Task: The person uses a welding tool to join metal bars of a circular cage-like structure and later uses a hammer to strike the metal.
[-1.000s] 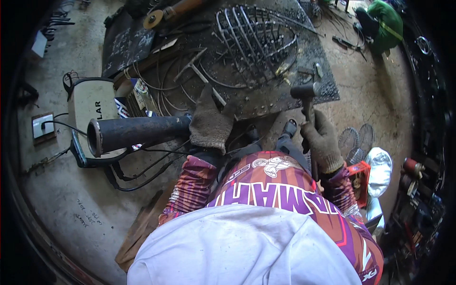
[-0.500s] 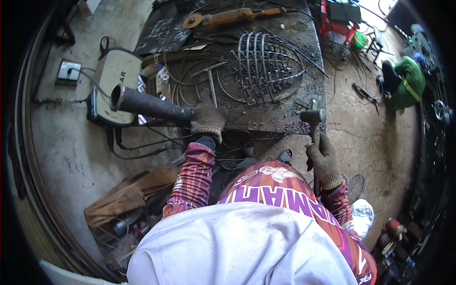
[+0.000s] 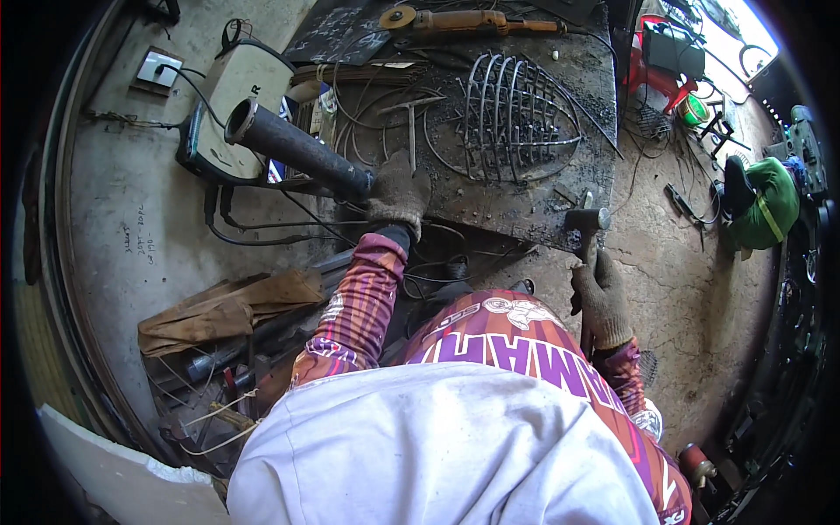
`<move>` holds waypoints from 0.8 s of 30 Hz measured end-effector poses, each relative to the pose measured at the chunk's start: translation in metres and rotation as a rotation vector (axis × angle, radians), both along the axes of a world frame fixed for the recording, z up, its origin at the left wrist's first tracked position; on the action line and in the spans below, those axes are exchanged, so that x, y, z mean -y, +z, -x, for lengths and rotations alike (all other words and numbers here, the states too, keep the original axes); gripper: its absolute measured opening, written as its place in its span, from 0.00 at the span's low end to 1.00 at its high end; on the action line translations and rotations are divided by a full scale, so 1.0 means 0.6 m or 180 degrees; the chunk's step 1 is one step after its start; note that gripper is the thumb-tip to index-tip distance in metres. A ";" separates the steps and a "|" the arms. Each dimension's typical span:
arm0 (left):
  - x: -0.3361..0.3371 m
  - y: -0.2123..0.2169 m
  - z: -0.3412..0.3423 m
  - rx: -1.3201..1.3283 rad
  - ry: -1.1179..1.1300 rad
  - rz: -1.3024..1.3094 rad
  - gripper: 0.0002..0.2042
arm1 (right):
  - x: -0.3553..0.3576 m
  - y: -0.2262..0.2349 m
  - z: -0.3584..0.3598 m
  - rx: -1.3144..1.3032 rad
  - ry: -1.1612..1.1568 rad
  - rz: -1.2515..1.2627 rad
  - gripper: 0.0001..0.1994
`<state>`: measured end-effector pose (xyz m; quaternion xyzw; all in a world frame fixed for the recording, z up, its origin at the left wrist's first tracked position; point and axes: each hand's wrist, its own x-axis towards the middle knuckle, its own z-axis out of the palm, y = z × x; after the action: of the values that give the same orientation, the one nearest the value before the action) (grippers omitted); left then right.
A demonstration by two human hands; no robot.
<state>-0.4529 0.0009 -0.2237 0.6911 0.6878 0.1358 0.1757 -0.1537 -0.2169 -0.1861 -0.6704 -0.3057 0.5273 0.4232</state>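
Observation:
My right hand (image 3: 602, 297), in a grey-brown knit glove, is closed around the handle of a hammer (image 3: 588, 219), its head up at the table's near right corner. My gloved left hand (image 3: 399, 194) is at the near table edge, back upward. Its fingers are mostly hidden, so its grip is unclear. A dark metal pipe (image 3: 302, 153) slants leftward from beside that hand, its open end up. Just beyond the glove is a thin T-shaped metal tool (image 3: 412, 131), its lower end meeting the glove. A curved grille of bent metal rods (image 3: 512, 118) lies on the table to its right.
An orange angle grinder (image 3: 472, 21) lies at the table's far side. Left of the table stands a beige machine (image 3: 229, 114) with black cables. Brown sheet material (image 3: 232, 306) lies on scrap at lower left. At right are a green bundle (image 3: 770, 206) and a red chair (image 3: 652, 74).
The view has shifted, so the table and its things appear farther up and right. My right hand still grips the hammer; my left hand stays beside the pipe's lower end.

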 end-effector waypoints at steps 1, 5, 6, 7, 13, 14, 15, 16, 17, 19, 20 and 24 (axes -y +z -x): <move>0.001 -0.005 0.000 -0.0003 0.0013 0.0000 0.26 | 0.000 0.001 -0.003 -0.0008 0.0031 -0.0027 0.12; -0.012 -0.011 0.001 0.0069 0.0205 0.0000 0.18 | -0.001 -0.002 -0.012 -0.0013 0.0088 -0.0034 0.11; -0.017 -0.008 0.000 0.0109 0.0221 0.0186 0.18 | 0.000 -0.003 -0.011 0.0053 0.0104 -0.0035 0.11; -0.019 -0.004 0.001 0.0115 0.0176 0.0196 0.18 | 0.000 -0.004 -0.010 0.0118 0.0114 -0.0035 0.12; -0.023 -0.033 0.023 -0.0096 -0.0162 -0.0298 0.16 | -0.002 -0.052 -0.002 0.0939 0.0084 -0.0495 0.15; -0.024 -0.037 0.022 -0.0174 -0.0198 -0.0344 0.15 | -0.002 -0.036 -0.004 0.0942 0.0104 -0.0435 0.15; -0.025 -0.045 0.027 -0.0232 -0.0185 -0.0380 0.14 | -0.006 -0.019 0.000 0.0956 0.0175 -0.0355 0.15; -0.020 -0.043 0.025 -0.0265 -0.0158 -0.0279 0.14 | -0.009 0.011 0.001 0.0798 0.0171 -0.0206 0.15; -0.020 -0.038 0.025 -0.0310 -0.0145 -0.0193 0.13 | -0.005 -0.023 -0.008 0.1077 0.0291 -0.0460 0.17; -0.027 -0.080 0.062 -0.0457 -0.0093 -0.0361 0.13 | -0.009 -0.028 -0.007 0.0982 0.0359 -0.0425 0.18; -0.034 -0.077 0.053 -0.0471 -0.0197 -0.0403 0.14 | -0.004 -0.023 -0.007 0.1010 0.0296 -0.0349 0.19; -0.018 -0.052 0.040 -0.0188 -0.0110 -0.0008 0.18 | 0.003 -0.007 -0.014 0.1121 0.0170 -0.0483 0.20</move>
<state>-0.4768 0.0119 -0.2550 0.7069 0.6804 0.1131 0.1567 -0.1451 -0.2185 -0.1901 -0.7102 -0.4315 0.3883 0.3983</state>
